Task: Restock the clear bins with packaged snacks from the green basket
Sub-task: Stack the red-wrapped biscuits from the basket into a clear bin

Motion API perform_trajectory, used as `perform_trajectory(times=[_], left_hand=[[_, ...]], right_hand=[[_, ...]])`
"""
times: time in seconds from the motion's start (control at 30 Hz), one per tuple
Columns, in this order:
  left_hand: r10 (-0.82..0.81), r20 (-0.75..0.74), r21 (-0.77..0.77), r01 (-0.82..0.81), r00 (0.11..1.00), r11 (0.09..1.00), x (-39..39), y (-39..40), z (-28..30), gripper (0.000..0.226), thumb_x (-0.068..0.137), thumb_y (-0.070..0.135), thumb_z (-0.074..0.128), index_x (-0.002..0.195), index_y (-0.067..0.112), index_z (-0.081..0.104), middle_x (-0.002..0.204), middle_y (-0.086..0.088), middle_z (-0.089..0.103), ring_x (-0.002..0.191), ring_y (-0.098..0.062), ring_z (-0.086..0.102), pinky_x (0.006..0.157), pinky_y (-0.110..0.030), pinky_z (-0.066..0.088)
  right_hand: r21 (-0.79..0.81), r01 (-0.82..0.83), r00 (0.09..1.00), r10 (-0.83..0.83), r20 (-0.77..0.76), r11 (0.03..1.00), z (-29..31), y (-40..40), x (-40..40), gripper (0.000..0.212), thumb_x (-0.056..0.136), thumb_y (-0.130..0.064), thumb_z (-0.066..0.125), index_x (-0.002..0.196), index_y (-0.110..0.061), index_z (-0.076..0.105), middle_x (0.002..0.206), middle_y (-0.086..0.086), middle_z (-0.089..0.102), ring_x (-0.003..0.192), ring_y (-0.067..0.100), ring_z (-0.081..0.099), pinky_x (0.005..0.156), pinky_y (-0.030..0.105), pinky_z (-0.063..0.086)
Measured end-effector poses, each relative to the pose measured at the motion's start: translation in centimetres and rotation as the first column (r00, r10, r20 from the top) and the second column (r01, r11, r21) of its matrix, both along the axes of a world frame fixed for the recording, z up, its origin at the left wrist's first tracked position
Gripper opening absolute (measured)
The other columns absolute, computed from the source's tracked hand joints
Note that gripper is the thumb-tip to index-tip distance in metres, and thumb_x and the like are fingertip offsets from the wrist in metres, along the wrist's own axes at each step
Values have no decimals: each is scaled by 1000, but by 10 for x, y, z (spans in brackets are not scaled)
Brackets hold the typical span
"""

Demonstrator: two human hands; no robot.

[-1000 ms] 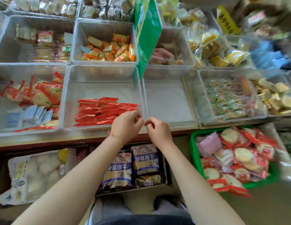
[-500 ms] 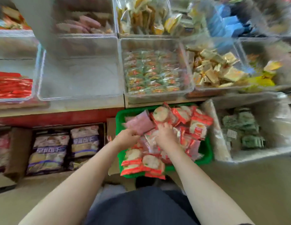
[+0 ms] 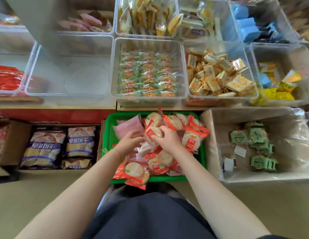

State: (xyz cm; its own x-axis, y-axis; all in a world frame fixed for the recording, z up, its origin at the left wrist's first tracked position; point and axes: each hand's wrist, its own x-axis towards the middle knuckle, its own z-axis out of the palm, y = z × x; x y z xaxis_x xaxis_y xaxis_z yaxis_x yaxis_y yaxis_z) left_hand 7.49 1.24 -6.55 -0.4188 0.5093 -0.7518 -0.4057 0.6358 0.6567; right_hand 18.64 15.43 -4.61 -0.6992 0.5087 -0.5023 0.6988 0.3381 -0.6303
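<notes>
The green basket (image 3: 108,135) sits on the floor below the shelf edge, heaped with red-and-clear rice cracker packs (image 3: 191,137) and a pink packet (image 3: 127,125). My right hand (image 3: 167,139) grips one rice cracker pack (image 3: 152,133) near the top of the heap. My left hand (image 3: 128,142) is over the basket's left side with fingers curled, touching the same pack's edge; whether it holds anything is unclear. A bare clear bin (image 3: 69,94) stands on the shelf to the upper left.
Clear bins on the shelf hold green-wrapped snacks (image 3: 147,75), yellow packs (image 3: 217,75) and red packs (image 3: 7,78). A lined box with green packets (image 3: 257,135) stands right of the basket. A carton of purple-labelled bags (image 3: 60,145) lies to the left.
Both hands left the bin with red packs on the shelf and dropped into the green basket as my view swung right. My right hand took hold of a rice cracker pack.
</notes>
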Motion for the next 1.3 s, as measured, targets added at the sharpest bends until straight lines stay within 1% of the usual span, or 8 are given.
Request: perform_trajectory(times=[0.1, 0.2, 0.37, 0.63, 0.8, 0.93, 1.03, 1.3], left_hand=[[124, 281, 102, -158, 952, 982, 6, 7, 8, 39, 89, 21, 68, 126, 16, 56, 116, -8, 66, 99, -24, 67, 86, -39, 57], [213, 250, 73, -238, 944, 969, 3, 9, 4, 33, 88, 16, 70, 118, 7, 62, 101, -10, 73, 80, -18, 71, 68, -29, 57], [363, 121, -78, -355, 924, 931, -3, -12, -13, 33, 87, 13, 71, 117, 5, 61, 101, -14, 73, 87, -27, 71, 86, -43, 56], [429, 170, -85, -421, 887, 903, -2, -33, -9, 28, 89, 1, 66, 115, -5, 59, 92, -17, 69, 78, -25, 70, 58, -30, 58], [426, 198, -42, -427, 883, 903, -9, -37, -2, 42, 86, -7, 62, 126, -3, 49, 108, -21, 63, 84, -29, 69, 62, -35, 60], [425, 273, 12, -444, 863, 896, -15, -42, 7, 33, 88, -7, 58, 118, 5, 55, 108, -15, 63, 76, -23, 70, 55, -30, 57], [422, 316, 51, -459, 850, 887, -21, -48, 14, 27, 89, -5, 59, 111, 11, 58, 99, -12, 67, 70, -20, 71, 55, -31, 58], [490, 257, 126, -531, 833, 838, -55, -71, 35, 16, 90, 8, 61, 103, 17, 59, 92, -5, 66, 79, -17, 59, 67, -28, 49]], right_hand=[[-158, 21, 999, -25, -27, 987, 11, 1, -2, 54, 100, -50, 49, 121, -1, 60, 120, 13, 65, 113, 29, 59, 94, 42, 47], [-230, 125, 991, -132, -18, 965, 5, -3, 3, 50, 105, -48, 34, 120, -9, 61, 108, 2, 63, 103, 18, 57, 87, 36, 45], [172, -3, 975, -35, 222, 985, -28, -12, 22, 34, 98, -42, 49, 117, -14, 56, 113, 7, 60, 102, 23, 58, 86, 43, 54], [355, -408, 855, 216, 471, 841, -59, -46, 32, 74, 88, -23, 67, 149, -20, 26, 146, 14, 31, 133, 33, 34, 103, 50, 38], [9, 70, 989, -70, 131, 998, -40, -31, 23, 55, 83, -21, 65, 132, -22, 41, 126, 4, 42, 110, 24, 51, 91, 43, 52], [-634, 428, 846, -532, 30, 644, -8, -17, 19, 30, 92, -14, 56, 122, -14, 54, 104, 6, 63, 88, 18, 64, 67, 32, 53], [-848, 395, 734, -676, 61, 353, -4, -11, 19, 24, 95, -16, 54, 115, -6, 61, 104, 14, 67, 98, 29, 67, 84, 41, 56], [-935, 240, 714, -700, -13, 262, 6, -39, 2, 44, 90, -10, 68, 133, -6, 56, 112, 17, 70, 94, 30, 70, 81, 44, 56]])
